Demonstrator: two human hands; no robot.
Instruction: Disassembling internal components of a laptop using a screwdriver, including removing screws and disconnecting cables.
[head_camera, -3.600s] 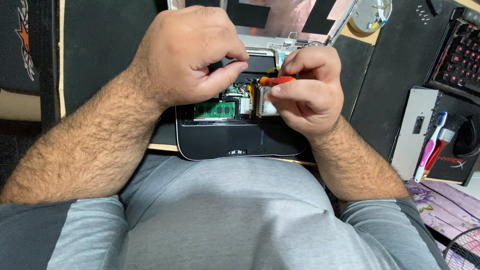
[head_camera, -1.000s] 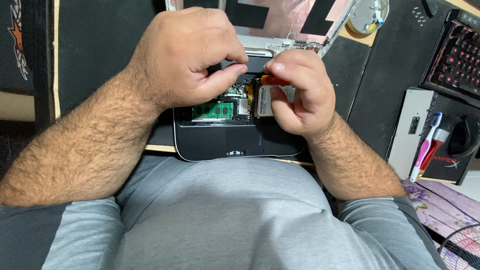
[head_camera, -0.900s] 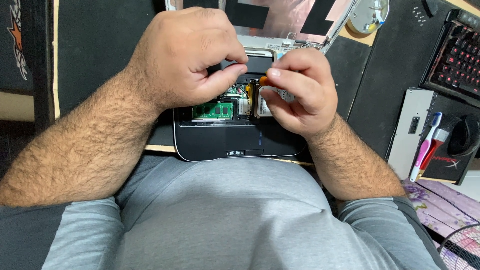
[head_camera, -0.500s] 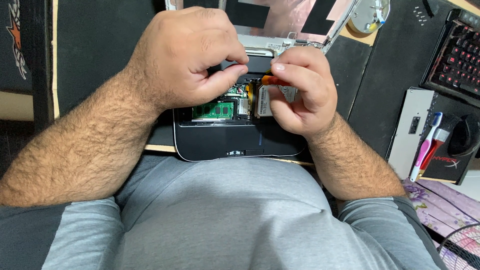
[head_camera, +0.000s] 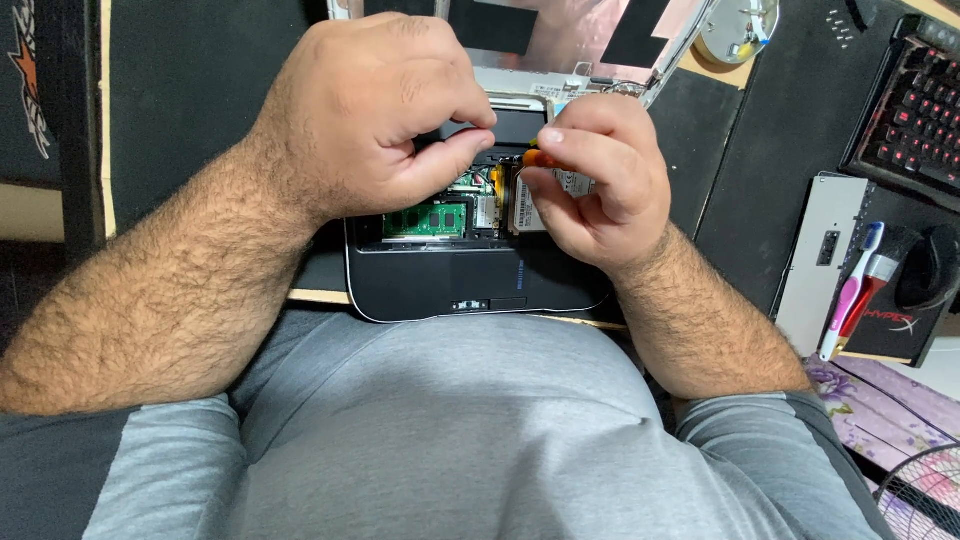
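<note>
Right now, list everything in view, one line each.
opened laptop base: one, black, at the desk's near edge
green memory module: one, inside the base
silver drive: one, beside the module
orange-handled tool: one, in the right hand
keyboard: one, black with red lights, far right
toothbrush: one, pink and white, right
brush: one, red, beside the toothbrush
left hand: fingertips pinched over the base
right hand: closed on the tool

We see our left hand curled over an opened black laptop, beside its green memory board. Our right hand pinches an orange-handled tool above the drive.
</note>
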